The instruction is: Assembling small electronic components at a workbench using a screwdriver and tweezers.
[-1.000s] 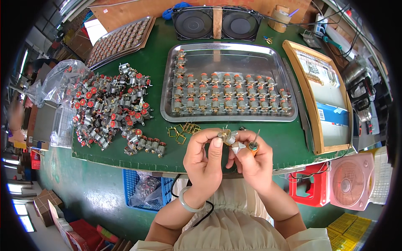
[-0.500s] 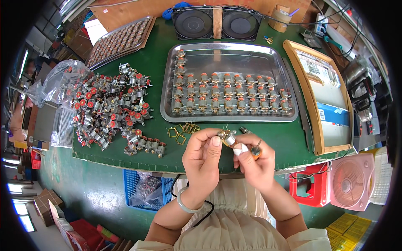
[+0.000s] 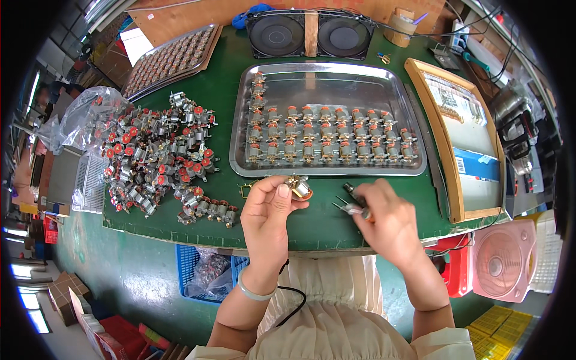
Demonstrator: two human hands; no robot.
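On the right, a square pink plastic fan [image 3: 505,259] stands just beside a red plastic thing [image 3: 461,273]. Some yellow plastic crates [image 3: 498,324] full of holes sit near the fan. A brown cardboard box [image 3: 69,290] is over on the left.

The left hand [image 3: 266,219] pinches a small motor [image 3: 300,186] above the green desk [image 3: 321,231]. The right hand [image 3: 390,219] grips a thin-tipped tool [image 3: 351,208]. Beyond them, a metal tray [image 3: 342,86] holds rows of motors [image 3: 308,151].
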